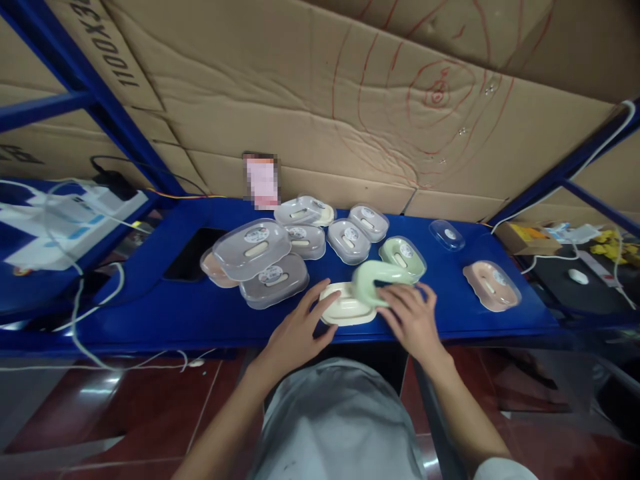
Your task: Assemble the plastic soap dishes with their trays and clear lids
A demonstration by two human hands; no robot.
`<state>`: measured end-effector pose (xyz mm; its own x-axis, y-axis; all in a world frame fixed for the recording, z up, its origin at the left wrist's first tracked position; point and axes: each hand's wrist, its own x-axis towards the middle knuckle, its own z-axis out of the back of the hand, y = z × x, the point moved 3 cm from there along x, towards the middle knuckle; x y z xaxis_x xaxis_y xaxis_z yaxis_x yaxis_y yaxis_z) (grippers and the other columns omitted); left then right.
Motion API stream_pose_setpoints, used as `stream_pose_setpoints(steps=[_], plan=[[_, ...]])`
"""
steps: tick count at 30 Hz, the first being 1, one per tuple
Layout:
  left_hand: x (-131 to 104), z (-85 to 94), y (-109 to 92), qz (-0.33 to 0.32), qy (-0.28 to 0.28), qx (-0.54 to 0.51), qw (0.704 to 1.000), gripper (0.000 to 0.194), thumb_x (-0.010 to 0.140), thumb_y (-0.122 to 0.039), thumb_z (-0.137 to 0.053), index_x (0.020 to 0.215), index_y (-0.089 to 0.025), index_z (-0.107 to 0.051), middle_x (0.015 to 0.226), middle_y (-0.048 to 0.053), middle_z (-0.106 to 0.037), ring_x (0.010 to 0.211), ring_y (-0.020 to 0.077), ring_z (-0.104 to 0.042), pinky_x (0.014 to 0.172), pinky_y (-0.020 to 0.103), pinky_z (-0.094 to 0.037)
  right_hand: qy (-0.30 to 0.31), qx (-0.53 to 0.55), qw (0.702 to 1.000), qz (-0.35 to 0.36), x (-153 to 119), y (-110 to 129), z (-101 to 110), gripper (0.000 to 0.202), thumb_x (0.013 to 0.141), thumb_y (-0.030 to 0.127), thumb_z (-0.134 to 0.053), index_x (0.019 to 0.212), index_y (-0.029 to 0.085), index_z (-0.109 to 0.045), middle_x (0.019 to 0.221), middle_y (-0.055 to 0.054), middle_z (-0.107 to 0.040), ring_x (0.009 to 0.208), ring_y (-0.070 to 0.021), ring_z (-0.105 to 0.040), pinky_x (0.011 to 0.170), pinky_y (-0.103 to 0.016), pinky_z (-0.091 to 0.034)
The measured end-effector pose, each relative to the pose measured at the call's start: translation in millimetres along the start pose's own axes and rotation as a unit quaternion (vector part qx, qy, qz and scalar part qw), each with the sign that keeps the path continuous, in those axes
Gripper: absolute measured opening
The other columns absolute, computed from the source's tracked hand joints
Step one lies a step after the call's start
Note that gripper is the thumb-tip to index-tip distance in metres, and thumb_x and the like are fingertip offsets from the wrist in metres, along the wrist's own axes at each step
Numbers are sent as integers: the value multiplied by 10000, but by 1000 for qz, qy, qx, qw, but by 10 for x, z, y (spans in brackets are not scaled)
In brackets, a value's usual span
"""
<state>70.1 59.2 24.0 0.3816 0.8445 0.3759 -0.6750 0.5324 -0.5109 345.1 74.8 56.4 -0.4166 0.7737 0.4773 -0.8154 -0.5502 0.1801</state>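
Observation:
A cream soap dish lies at the front of the blue table. My left hand grips its left end, the fingers at the far rim and the thumb at the near side. My right hand has its fingers closed on a pale green curved plastic frame, slightly blurred, tilted over the dish's right part. Directly behind is a green soap dish under a clear lid.
Several lidded soap dishes lie to the left and back, some stacked. A pink dish and a loose clear lid are at the right. A dark phone and white cables lie left. Cardboard stands behind the table.

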Motion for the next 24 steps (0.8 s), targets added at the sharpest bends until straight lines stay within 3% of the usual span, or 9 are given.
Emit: stream_pose_setpoints(steps=[2,5,8,12,17,20,22,24], plan=[[6,-2,11,-9,2,3,1000,648,1006,-250,-653,1611,-299,-426,1731,123,-349,1549,302,-464,1184,456,-539,73,43,995,61,28,292,-129,407,1108,368,-557,1514,375,-567,1409,-47,-718,1331,-277,-629,1239,-545,-228],[9,-18,28,-48,-2,14,999,536,1035,-277,-640,1556,-294,-514,1727,118,-369,1569,314,-430,1228,509,-489,116,55,986,104,53,482,-278,432,1126,392,-517,1550,312,-530,1516,-93,-648,1449,-279,-545,1233,-544,-246],[13,-45,49,-66,2,23,998,514,1026,-332,-676,1524,-290,-556,1728,106,-386,1585,323,-402,1235,527,-479,109,44,987,110,54,490,-349,410,1139,335,-491,1542,267,-534,1552,-109,-620,1487,-270,-513,1197,-523,-292],[39,-65,45,-43,9,48,998,526,1024,-384,-681,1522,-269,-558,1711,119,-420,1554,328,-452,1226,546,-476,116,54,986,105,97,473,-365,367,1147,310,-468,1492,256,-582,1515,-116,-651,1449,-239,-559,1125,-460,-370],[47,-55,21,-36,23,69,997,450,1062,-369,-607,1501,-278,-584,1712,116,-418,1558,348,-447,1221,599,-449,121,35,983,134,86,449,-324,405,1149,314,-444,1541,268,-529,1617,-117,-553,1501,-236,-502,1188,-484,-342],[30,-49,27,-41,14,45,998,419,1054,-340,-608,1466,-261,-613,1727,108,-394,1576,338,-421,1241,564,-446,28,-7,996,83,7,17,-118,406,1135,313,-457,1530,285,-544,1623,-121,-540,1497,-256,-501,1208,-498,-335],[23,-49,27,-40,6,29,999,418,1042,-322,-621,1456,-259,-617,1734,97,-381,1578,330,-417,1257,540,-442,-73,-46,996,-36,-8,-556,116,371,1126,334,-449,1456,275,-609,1560,-125,-592,1469,-277,-524,1197,-510,-358],[24,-44,17,-37,-6,12,999,412,1031,-303,-632,1441,-266,-624,1738,92,-364,1581,325,-409,1269,527,-437,-100,-78,982,-141,55,-1221,309,417,1116,411,-419,1435,241,-627,1566,-148,-575,1478,-306,-505,1207,-535,-368]])
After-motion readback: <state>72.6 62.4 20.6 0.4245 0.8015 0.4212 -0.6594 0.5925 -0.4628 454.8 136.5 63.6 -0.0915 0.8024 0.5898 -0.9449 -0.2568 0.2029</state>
